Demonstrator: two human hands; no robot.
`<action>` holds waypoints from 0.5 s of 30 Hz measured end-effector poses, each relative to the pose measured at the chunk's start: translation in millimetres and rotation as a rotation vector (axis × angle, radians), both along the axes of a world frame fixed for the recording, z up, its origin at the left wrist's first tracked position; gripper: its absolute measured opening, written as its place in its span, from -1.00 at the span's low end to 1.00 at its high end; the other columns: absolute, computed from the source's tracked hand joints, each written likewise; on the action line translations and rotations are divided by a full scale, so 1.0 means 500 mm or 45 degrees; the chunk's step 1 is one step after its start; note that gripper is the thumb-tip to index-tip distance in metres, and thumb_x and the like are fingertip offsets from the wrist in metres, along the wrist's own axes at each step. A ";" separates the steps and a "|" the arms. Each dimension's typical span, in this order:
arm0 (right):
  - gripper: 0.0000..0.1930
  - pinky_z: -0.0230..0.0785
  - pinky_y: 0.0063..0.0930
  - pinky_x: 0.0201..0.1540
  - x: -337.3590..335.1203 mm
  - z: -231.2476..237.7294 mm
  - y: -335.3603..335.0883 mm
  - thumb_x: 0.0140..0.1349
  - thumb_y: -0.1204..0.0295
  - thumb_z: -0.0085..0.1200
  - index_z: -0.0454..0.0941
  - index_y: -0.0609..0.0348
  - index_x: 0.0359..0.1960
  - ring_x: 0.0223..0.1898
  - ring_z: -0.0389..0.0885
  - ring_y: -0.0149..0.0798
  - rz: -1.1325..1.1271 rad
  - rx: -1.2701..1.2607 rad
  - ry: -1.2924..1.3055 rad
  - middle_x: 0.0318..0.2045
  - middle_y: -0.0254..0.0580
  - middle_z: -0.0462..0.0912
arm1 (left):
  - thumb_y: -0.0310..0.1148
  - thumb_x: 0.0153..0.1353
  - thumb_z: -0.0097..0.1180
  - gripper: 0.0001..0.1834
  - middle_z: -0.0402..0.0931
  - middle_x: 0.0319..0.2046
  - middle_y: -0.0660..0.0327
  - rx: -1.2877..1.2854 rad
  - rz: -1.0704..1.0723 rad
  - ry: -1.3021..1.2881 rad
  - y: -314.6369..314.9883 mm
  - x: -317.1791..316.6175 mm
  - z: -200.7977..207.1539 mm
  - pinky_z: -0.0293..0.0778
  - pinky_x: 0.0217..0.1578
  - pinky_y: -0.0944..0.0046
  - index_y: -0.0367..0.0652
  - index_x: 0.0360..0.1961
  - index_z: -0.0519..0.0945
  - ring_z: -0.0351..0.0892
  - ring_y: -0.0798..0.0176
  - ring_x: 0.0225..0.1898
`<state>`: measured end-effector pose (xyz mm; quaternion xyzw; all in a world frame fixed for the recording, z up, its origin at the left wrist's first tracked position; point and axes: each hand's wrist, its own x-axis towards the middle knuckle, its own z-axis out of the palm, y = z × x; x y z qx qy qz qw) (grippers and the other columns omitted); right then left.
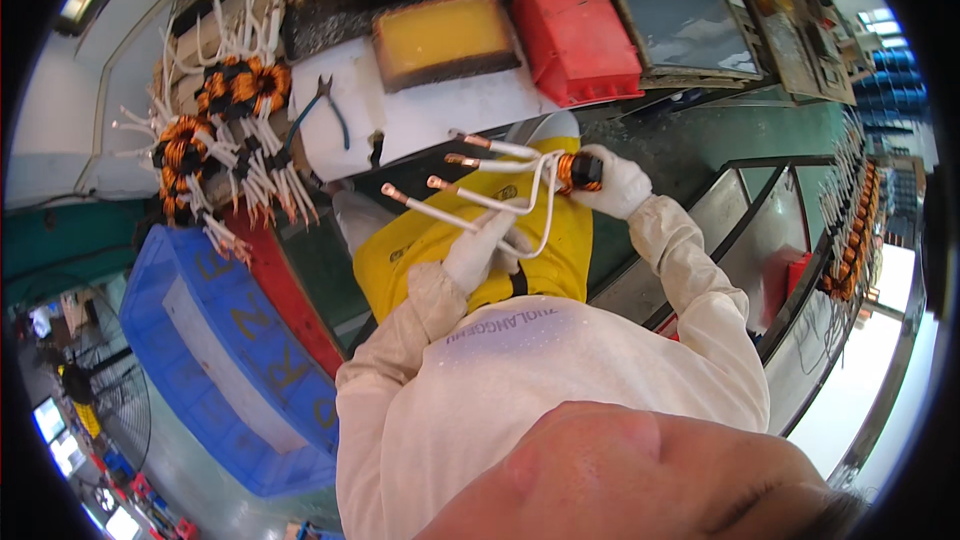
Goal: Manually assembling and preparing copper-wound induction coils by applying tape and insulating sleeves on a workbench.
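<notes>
In front of my lap, my right hand (615, 183) is closed on a toroidal coil (580, 172) wound with copper wire and wrapped in black at its end. Several white insulated leads (527, 208) run leftward from the coil, and a few of them bend back on themselves. Bare copper lugs (396, 194) tip the leads. Wrapped around one of the leads is my left hand (478, 252), its fingers partly hidden from view. Both hands wear white gloves. Yellow cloth (405, 250) covers my lap beneath the coil.
On the bench ahead lie pliers (322, 110), a yellow sponge-like pad (445, 35) and a red bin (577, 40). More coils (185, 155) are heaped at left, above a blue crate (215, 340). A rack on the right carries a row of coils (855, 230).
</notes>
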<state>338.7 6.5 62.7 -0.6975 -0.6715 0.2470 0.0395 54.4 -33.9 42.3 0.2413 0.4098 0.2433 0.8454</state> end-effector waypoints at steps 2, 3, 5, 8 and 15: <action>-0.33 0.62 -0.11 -0.04 -0.003 0.027 -0.009 -0.10 0.08 0.51 0.57 -0.08 0.10 -0.13 0.75 0.11 0.038 -0.025 -0.013 -0.20 -0.01 0.76 | 0.00 0.51 0.00 -0.47 0.63 -0.43 0.23 0.033 -0.039 0.016 -0.005 -0.020 0.017 0.47 -0.54 0.43 -0.11 0.31 0.50 0.54 0.39 -0.57; -0.33 0.62 -0.11 -0.06 -0.004 0.045 -0.013 -0.10 0.08 0.52 0.57 -0.07 0.09 -0.14 0.75 0.11 0.057 0.009 -0.017 -0.21 -0.02 0.76 | 0.00 0.51 0.00 -0.46 0.63 -0.42 0.22 0.034 -0.042 0.020 -0.008 -0.029 0.025 0.48 -0.52 0.43 -0.13 0.32 0.50 0.55 0.38 -0.56; -0.34 0.63 -0.12 -0.10 -0.010 0.087 -0.013 -0.10 0.08 0.53 0.57 -0.06 0.08 -0.17 0.76 0.10 0.072 0.081 -0.009 -0.22 -0.03 0.76 | -0.04 0.54 -0.03 -0.44 0.65 -0.35 0.16 0.052 -0.044 -0.013 -0.004 -0.059 0.042 0.54 -0.45 0.38 -0.23 0.35 0.43 0.61 0.33 -0.48; -0.37 0.63 -0.14 -0.14 -0.008 0.165 -0.007 -0.09 0.07 0.51 0.58 -0.06 0.05 -0.21 0.76 0.10 0.034 0.241 0.014 -0.24 -0.01 0.75 | -0.10 0.56 -0.08 -0.44 0.67 -0.28 0.10 0.188 0.107 -0.267 0.016 -0.087 0.070 0.62 -0.39 0.31 -0.30 0.38 0.35 0.67 0.29 -0.41; -0.28 0.60 -0.07 -0.04 0.003 0.301 0.124 -0.03 -0.05 0.47 0.48 -0.08 0.14 -0.11 0.73 0.17 -0.033 0.460 -0.155 -0.19 0.07 0.75 | -0.21 0.58 -0.07 -0.61 0.63 -0.03 0.00 0.435 0.530 -0.533 0.105 -0.058 0.127 0.63 0.06 0.10 -0.32 0.19 0.44 0.70 0.14 -0.12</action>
